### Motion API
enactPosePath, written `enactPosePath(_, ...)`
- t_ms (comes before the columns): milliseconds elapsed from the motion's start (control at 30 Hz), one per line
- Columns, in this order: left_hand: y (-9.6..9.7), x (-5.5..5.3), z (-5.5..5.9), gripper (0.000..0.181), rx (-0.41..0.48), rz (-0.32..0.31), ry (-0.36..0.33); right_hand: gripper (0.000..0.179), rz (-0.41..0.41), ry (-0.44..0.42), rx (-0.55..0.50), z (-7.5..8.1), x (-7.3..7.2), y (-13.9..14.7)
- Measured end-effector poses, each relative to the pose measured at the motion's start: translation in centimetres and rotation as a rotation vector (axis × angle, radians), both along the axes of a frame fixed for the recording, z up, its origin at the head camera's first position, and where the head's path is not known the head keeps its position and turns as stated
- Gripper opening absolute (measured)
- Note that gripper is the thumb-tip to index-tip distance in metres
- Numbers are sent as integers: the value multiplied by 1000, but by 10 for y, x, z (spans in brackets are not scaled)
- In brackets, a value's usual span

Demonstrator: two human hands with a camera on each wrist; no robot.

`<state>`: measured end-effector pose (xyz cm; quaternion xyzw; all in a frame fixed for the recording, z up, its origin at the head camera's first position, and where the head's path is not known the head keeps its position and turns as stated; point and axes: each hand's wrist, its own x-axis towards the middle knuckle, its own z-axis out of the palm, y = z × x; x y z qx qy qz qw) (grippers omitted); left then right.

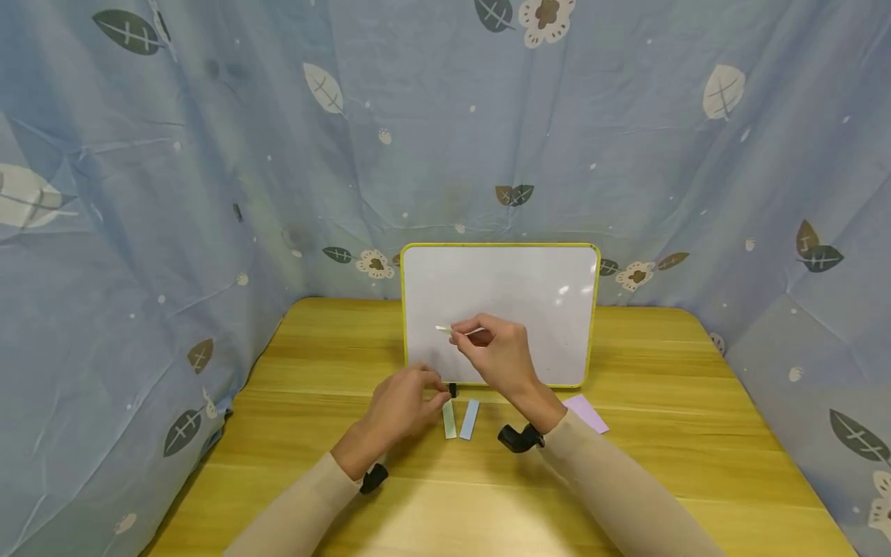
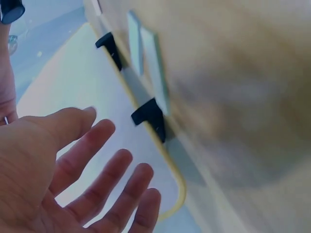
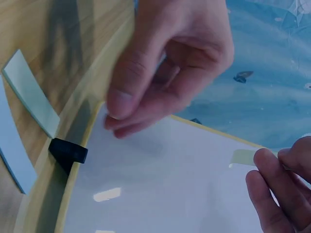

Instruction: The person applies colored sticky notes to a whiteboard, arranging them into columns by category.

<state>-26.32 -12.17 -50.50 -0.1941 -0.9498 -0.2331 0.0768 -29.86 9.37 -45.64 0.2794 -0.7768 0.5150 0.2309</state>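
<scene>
your right hand (image 1: 500, 352) is pinching a pale green slip (image 1: 442, 329) in front of the whiteboard (image 1: 501, 282)

nearest you, beige sleeves (image 1: 612, 480) are reaching over the wood-grain tabletop (image 1: 696, 456), and a black wrist camera (image 1: 520, 439) is sitting at each wrist. just beyond, a light green strip (image 1: 448, 422) and a light blue strip (image 1: 469, 420) are lying side by side, slightly apart, near the board's lower edge; a pink note (image 1: 586, 413) is lying to the right, partly behind your right forearm. your left hand (image 1: 407, 398) is hovering by the board's lower left corner, its fingers loosely spread and curving a little. a black foot (image 1: 453, 391) is gripping the lower edge beside it. farther on, your right fingers are pinching the slip, whose free end is pointing left; the views are not showing clearly whether it is touching the white surface. the yellow-rimmed board is standing upright, and behind it a blue leaf-patterned curtain (image 1: 418, 155) is hanging.
</scene>
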Motion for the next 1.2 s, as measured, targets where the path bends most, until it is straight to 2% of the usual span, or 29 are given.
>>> enactPosePath(300,-9,-20,22,9,104,70,130,6,3,66,-41,7,-4,-4)
enactPosePath(467,-16,-35,40,17,181,109,240,9,5,111,-86,9,-8,-9)
enactPosePath(667,-24,-57,55,18,283,179,366,11,1,165,-142,12,-15,-17)
enactPosePath(833,-26,-76,67,21,353,196,398,13,-15,201,-175,15,-19,-25)
enactPosePath(967,-25,-90,77,31,392,198,420,14,-43,229,-168,19,-22,-32)
enactPosePath(1067,-24,-98,85,39,412,182,438,15,-70,257,-151,22,-25,-37)
enactPosePath(1200,-23,-106,94,40,430,154,438,15,-117,306,-116,24,-30,-44)
